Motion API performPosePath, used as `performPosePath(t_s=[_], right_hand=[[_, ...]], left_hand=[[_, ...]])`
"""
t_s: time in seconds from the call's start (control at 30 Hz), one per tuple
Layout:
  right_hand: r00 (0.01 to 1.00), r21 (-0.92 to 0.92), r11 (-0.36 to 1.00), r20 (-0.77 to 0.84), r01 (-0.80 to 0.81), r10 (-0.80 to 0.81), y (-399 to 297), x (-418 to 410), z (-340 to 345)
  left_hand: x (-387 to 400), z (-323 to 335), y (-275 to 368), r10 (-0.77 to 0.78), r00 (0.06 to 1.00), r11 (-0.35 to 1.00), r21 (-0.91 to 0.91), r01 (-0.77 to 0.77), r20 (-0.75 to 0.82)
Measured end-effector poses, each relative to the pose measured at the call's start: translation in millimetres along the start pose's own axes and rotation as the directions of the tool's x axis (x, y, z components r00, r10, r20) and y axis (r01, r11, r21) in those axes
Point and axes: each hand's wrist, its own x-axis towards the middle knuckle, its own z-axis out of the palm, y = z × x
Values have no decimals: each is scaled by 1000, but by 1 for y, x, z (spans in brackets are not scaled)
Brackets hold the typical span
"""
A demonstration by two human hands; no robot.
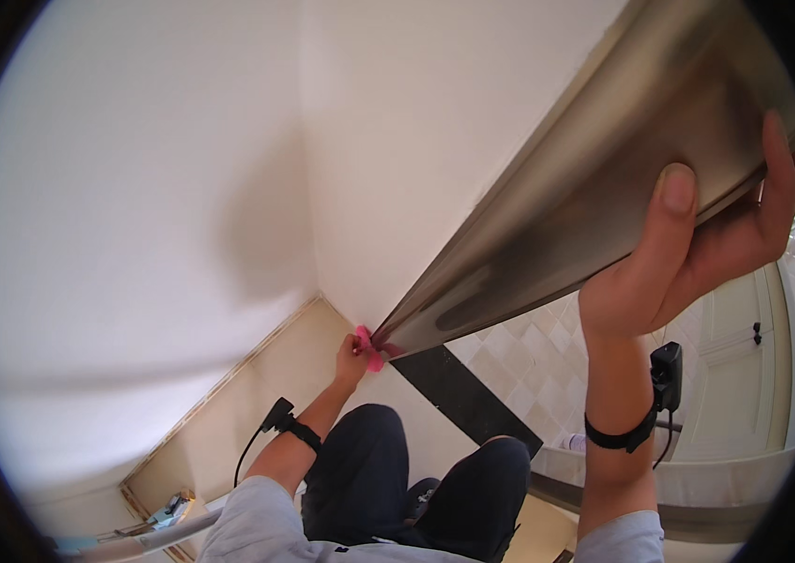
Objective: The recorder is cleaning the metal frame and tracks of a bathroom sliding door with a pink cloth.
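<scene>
A long, glossy brown metallic panel [545,232] runs diagonally from the upper right down to the middle of the view, beside the white wall. At its narrow-looking far end, my left hand [352,362] pinches a pink cloth [373,355] and presses it against the panel. My right hand [679,260] holds the panel's near edge at the upper right. Its thumb lies flat on the shiny face, and the other fingers reach around the edge, partly hidden behind it. A pinkish reflection shows on the panel beside the cloth.
A dark threshold strip [468,401] crosses the floor near my knees, bordering diamond-pattern tiles [517,345]. A cream panelled door [735,373] stands at right, near a white bottle [573,442]. White walls [137,211] meet in a corner; a metal rail [151,540] lies lower left.
</scene>
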Motion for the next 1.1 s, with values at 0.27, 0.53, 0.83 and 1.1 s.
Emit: performPosePath(t_s=[0.27, 0.53, 0.83, 1.1], right_hand=[[993, -102, 990, -82, -95, 87, 20, -31, 4], [963, -86, 959, -10, -269, 269, 30, -94, 4], [604, -207, 882, 661, -422, 445, -20, 10, -103], [81, -267, 605, 871, -750, 484, -92, 139, -253]], left_hand=[[-8, 13, 86, -22, 996, 997, 66, 27, -84], [-39, 28, 248, 91, 987, 995, 61, -84, -133], [-139, 25, 473, 193, 972, 979, 96, -181, -131], [-211, 3, 742, 304, 948, 947, 137, -290, -94]])
